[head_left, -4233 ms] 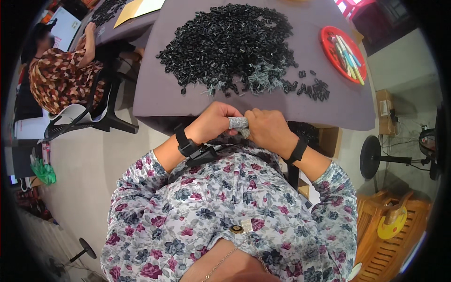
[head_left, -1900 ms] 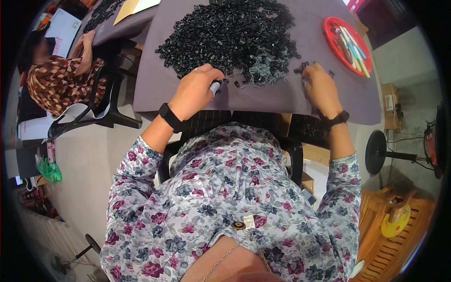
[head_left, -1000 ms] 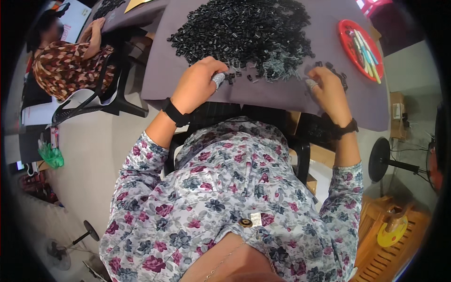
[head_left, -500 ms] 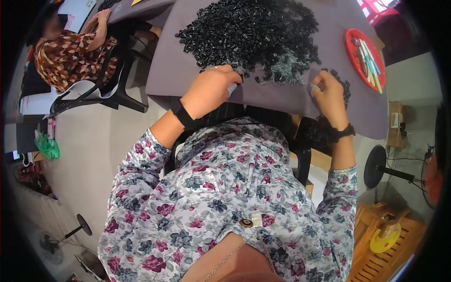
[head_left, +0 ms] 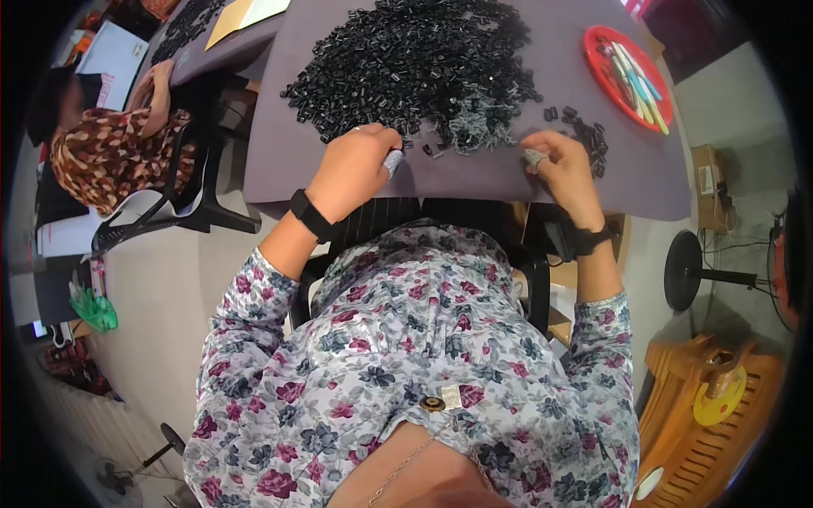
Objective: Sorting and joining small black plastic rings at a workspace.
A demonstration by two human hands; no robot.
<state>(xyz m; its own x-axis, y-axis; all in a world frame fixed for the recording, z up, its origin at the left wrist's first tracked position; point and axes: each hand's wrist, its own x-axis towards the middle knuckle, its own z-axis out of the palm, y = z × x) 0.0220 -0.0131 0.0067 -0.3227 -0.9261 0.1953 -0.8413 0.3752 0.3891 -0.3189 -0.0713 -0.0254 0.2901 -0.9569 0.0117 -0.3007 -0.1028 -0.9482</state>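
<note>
From the head view, your left hand (head_left: pixel 356 169) curls at the near edge of the heap of small black pieces (head_left: pixel 415 68); your right hand (head_left: pixel 567 173), half curled, is between the thin grey pieces (head_left: pixel 481 123) and a smaller black cluster (head_left: pixel 594 140) on the table (head_left: pixel 474 184). Whether either grasps anything, I cannot tell.

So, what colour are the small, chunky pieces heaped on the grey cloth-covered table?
The small, chunky pieces are shiny black; the head view shows them best.
</note>
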